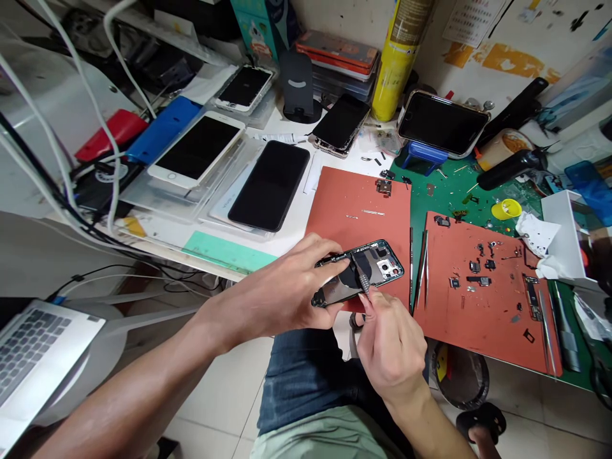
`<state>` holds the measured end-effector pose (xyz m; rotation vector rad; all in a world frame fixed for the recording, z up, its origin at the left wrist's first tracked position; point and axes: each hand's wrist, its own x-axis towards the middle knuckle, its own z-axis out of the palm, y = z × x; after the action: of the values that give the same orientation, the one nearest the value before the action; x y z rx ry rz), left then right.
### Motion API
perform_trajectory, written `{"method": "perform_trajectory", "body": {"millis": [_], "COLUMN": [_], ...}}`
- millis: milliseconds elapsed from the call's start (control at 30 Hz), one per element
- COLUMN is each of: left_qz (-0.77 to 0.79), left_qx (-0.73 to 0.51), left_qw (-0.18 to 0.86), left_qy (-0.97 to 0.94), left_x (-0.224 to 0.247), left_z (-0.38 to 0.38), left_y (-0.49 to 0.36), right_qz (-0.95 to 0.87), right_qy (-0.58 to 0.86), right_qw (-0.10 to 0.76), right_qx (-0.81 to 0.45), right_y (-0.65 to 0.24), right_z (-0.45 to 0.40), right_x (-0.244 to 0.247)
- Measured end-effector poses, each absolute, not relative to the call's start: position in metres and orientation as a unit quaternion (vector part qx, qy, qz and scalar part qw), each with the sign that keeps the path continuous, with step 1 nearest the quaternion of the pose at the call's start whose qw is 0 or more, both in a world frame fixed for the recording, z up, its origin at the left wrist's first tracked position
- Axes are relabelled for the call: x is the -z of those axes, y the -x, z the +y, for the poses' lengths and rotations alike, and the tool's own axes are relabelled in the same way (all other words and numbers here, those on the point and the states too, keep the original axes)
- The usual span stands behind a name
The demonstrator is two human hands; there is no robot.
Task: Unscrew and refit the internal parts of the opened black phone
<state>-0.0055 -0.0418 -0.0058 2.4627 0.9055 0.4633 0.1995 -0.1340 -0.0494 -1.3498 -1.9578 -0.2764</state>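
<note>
An opened phone housing (382,255) with its inside facing up lies tilted over the near edge of the left reddish-brown mat (329,197). My left hand (301,280) is closed on the left end of the housing, fingers along its far edge and thumb at its near side. A slim metal tool with a textured grip (364,282) is pinched in my right hand (392,338). Its tip reaches inside the housing, next to a dark round patch; the exact contact point is too small to tell.
A second mat (478,319) on the right holds small phone parts and tweezers (422,268). Several phones, one a black phone (269,185), lie at the left. A phone (442,124) stands on a blue holder behind, beside a yellow can (394,64). Cables hang at the left.
</note>
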Motion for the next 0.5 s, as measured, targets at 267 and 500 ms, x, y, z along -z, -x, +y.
{"method": "perform_trajectory", "body": {"millis": [267,500], "left_qz": [0.337,0.335], "left_qx": [-0.168,-0.158], "left_qw": [0.227,0.204], "left_qy": [-0.898,-0.906], "left_x": [0.005,0.006], "left_z": [-0.044,-0.047], "left_y": [0.005,0.005], "right_qz": [-0.763,-0.733], "right_qy": [0.527,0.545], "right_qw": [0.359,0.387], "right_qx": [0.106,0.127], "right_y": [-0.199,-0.211], "right_z": [-0.136,-0.136], "right_x": [0.047,0.042]}}
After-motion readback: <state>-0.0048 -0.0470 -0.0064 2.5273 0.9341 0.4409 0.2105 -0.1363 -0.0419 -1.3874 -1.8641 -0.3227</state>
